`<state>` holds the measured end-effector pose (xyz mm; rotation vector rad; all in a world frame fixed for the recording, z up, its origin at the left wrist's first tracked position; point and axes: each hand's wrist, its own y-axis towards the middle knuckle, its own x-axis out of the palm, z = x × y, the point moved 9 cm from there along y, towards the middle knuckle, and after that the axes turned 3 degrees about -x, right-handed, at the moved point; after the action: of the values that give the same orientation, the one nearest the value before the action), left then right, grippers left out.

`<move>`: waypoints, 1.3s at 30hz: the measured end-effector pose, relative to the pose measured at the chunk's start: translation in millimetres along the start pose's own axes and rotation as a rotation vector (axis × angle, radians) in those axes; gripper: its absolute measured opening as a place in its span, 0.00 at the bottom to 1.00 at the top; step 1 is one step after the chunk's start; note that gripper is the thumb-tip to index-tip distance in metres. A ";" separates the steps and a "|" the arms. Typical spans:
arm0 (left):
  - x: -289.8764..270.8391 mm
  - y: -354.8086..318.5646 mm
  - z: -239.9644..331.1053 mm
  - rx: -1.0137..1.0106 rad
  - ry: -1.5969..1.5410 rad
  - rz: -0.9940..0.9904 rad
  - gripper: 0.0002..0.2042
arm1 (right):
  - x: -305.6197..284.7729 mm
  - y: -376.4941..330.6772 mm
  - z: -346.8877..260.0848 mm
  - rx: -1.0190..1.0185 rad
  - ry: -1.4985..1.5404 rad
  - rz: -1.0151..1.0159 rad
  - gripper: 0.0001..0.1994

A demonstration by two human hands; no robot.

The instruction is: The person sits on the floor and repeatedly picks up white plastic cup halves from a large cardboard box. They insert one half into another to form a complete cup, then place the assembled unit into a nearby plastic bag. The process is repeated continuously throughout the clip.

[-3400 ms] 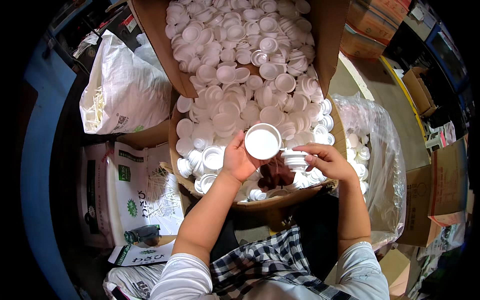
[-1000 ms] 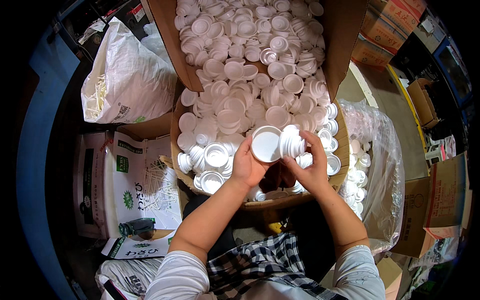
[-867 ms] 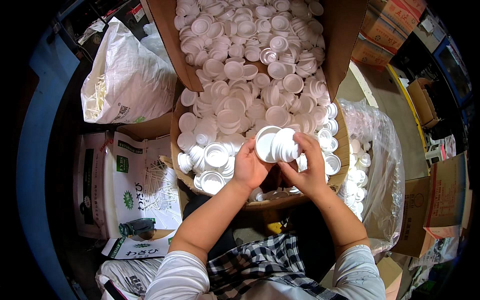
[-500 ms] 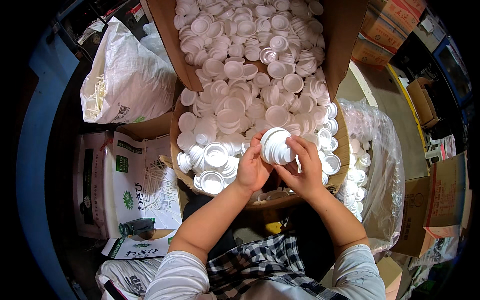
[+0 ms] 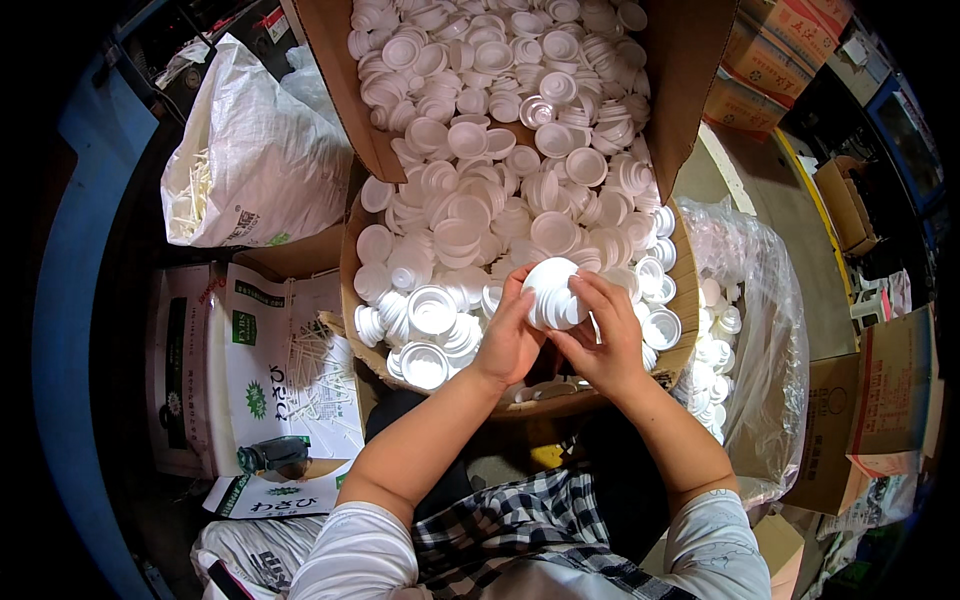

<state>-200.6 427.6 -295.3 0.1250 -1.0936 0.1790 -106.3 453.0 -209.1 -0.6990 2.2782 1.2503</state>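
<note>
Between my two hands is a short stack of round white plastic caps (image 5: 555, 295), held tilted over the near edge of a cardboard box (image 5: 520, 407). My left hand (image 5: 508, 335) grips the stack from its left side, fingers curled behind it. On the other side my right hand (image 5: 605, 335) presses its fingers on the caps, thumb underneath. Many loose white caps (image 5: 470, 210) fill the box beyond my hands, some facing up, others nested or on edge. The undersides of the held caps are partly hidden by my fingers.
At right stands a clear plastic bag (image 5: 765, 330) with more white caps. A white woven sack (image 5: 265, 150) with thin white pieces leans at far left. Below it, an open carton (image 5: 190, 370) holds scattered white sticks and a dark green tool (image 5: 275, 455). Stacked cartons (image 5: 765, 60) stand far right.
The stack has turned slightly in my hands: the top cap's ringed face now shows as a smooth, rounded surface. My hands stay in almost the same place.
</note>
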 end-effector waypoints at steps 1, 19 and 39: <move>-0.4 -0.4 0.1 0.021 0.107 0.005 0.20 | 0.7 -0.8 1.6 0.004 0.005 -0.001 0.31; -4.6 3.6 -2.0 -0.037 0.168 -0.083 0.26 | 20.8 -17.3 57.4 0.657 0.869 -0.052 0.32; -38.2 8.4 1.2 -0.112 0.278 -0.170 0.23 | -272.9 -412.4 189.3 1.418 0.388 1.127 0.21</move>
<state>-220.5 432.4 -328.8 0.0886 -0.8092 -0.0184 386.5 484.4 -400.3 1.0198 3.0696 -0.5479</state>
